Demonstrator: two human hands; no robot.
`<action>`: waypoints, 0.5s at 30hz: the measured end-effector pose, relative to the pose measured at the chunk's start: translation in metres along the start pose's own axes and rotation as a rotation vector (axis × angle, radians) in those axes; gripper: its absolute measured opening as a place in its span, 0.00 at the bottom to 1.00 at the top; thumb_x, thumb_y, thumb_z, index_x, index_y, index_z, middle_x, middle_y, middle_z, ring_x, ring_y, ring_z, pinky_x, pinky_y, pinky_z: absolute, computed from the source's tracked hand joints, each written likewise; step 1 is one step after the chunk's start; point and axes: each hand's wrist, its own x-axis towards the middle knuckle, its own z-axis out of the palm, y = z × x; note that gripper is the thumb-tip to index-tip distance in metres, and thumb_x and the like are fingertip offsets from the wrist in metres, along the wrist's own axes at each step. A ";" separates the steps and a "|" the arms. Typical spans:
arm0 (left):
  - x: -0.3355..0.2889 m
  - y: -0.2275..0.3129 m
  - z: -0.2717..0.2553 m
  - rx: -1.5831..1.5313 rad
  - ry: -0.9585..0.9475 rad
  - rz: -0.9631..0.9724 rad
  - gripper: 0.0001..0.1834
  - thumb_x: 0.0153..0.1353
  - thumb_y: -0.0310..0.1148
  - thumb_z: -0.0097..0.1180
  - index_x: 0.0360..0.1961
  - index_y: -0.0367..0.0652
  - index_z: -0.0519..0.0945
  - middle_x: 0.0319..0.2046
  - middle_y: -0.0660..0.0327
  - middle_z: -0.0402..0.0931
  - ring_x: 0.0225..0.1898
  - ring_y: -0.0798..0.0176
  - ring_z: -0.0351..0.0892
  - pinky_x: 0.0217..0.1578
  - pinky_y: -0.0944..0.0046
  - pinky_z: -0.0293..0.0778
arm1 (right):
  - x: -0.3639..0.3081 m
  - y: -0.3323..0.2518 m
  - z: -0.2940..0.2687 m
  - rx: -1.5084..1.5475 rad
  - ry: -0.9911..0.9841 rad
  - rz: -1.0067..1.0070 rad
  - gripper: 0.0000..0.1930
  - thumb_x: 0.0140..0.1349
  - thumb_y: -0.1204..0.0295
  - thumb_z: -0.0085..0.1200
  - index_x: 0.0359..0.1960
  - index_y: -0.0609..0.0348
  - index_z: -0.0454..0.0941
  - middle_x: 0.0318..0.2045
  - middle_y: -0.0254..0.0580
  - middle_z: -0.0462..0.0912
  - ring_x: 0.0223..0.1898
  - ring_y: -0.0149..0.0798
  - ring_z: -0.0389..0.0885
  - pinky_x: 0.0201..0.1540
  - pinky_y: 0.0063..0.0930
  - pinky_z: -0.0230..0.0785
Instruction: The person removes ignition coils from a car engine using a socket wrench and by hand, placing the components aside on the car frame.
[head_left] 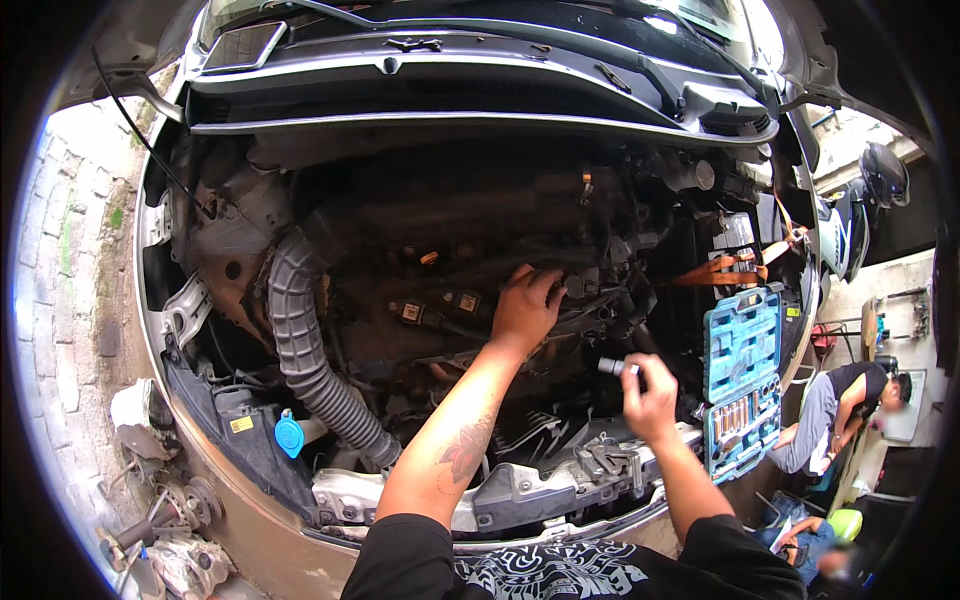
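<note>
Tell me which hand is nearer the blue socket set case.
Right. The right hand, holding a small metal tool, is just left of the blue socket set case. The left hand is farther left, down on the engine.

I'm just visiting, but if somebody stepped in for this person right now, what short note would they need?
Left hand: reaching into the engine bay, fingers resting on parts near the engine top; holds nothing visible.
Right hand: closed on a small metal tool, raised above the front panel.
Open blue socket set sits at the bay's right edge. Ribbed black hose lies left.
What is done or left cannot be told from this view.
</note>
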 end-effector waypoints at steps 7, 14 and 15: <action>-0.001 0.000 0.003 0.053 0.033 0.079 0.15 0.51 0.30 0.71 0.40 0.41 0.84 0.37 0.58 0.85 0.36 0.51 0.82 0.40 0.54 0.79 | -0.118 0.013 -0.006 -0.047 -0.049 0.313 0.06 0.62 0.76 0.58 0.39 0.62 0.79 0.31 0.50 0.81 0.34 0.54 0.81 0.38 0.41 0.73; 0.003 0.011 0.005 0.098 0.158 -0.011 0.10 0.50 0.28 0.72 0.33 0.40 0.83 0.31 0.57 0.82 0.28 0.55 0.79 0.32 0.58 0.77 | -0.126 0.021 -0.004 -0.013 0.019 0.339 0.05 0.64 0.75 0.57 0.40 0.63 0.79 0.32 0.51 0.81 0.34 0.55 0.81 0.38 0.41 0.72; 0.004 0.018 0.002 0.050 0.184 0.008 0.10 0.50 0.27 0.73 0.32 0.40 0.83 0.31 0.57 0.82 0.28 0.56 0.79 0.31 0.59 0.77 | -0.128 0.019 -0.005 -0.010 0.018 0.370 0.05 0.64 0.75 0.57 0.39 0.62 0.79 0.32 0.51 0.80 0.35 0.55 0.81 0.38 0.42 0.72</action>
